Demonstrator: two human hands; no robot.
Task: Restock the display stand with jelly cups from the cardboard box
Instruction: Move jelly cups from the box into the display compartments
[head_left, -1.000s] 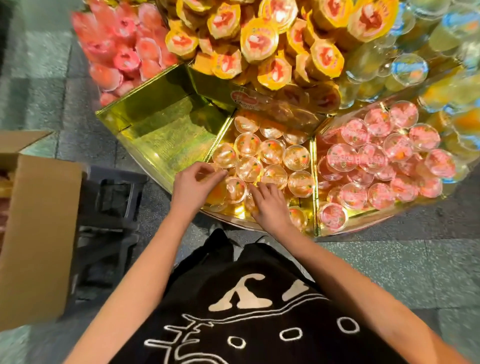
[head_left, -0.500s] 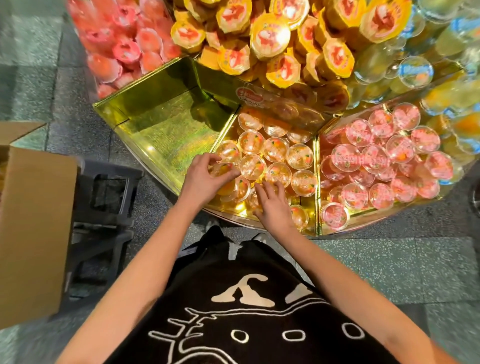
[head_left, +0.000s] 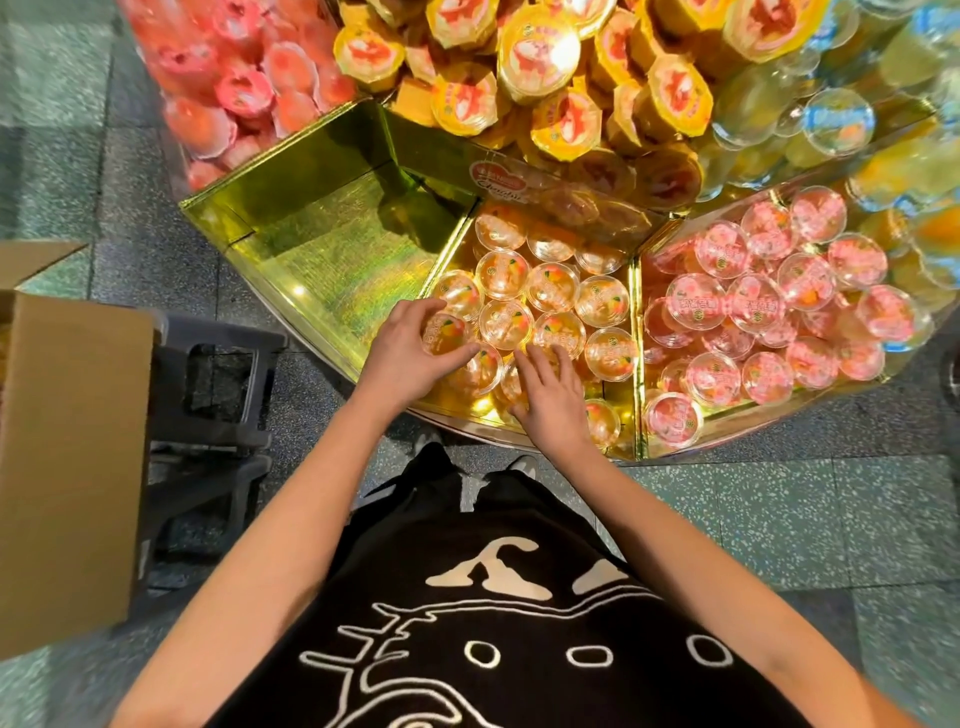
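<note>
Two hands work in the middle compartment (head_left: 618, 415) of the display stand (head_left: 332, 260).

Head view: our left hand (head_left: 410, 353) curls its thumb and fingers round one orange jelly cup (head_left: 444, 332) at the compartment's near left corner, just beside the gold divider. Our right hand (head_left: 550, 400) lies with fairly straight fingers on the cups at the near edge and grips nothing that we can make out.

We judge the near edge to be the weak spot. The cups there lie loose and some are tilted, so wedging the held cup in, or leaning on the right hand, could push a neighbour over the rim onto the floor. The clear plastic may also slip in our grip.

The stand's left compartment is bare. Pink jelly cups (head_left: 753, 306) fill the right one. Yellow-lidded cups (head_left: 540, 52) heap on the upper tier, overhanging the middle compartment's far edge. The cardboard box (head_left: 67, 441) stands well to our left, and a dark stool (head_left: 218, 384) sits between it and the stand; we would have to reach past the stool. The box's contents are barely in view.
</note>
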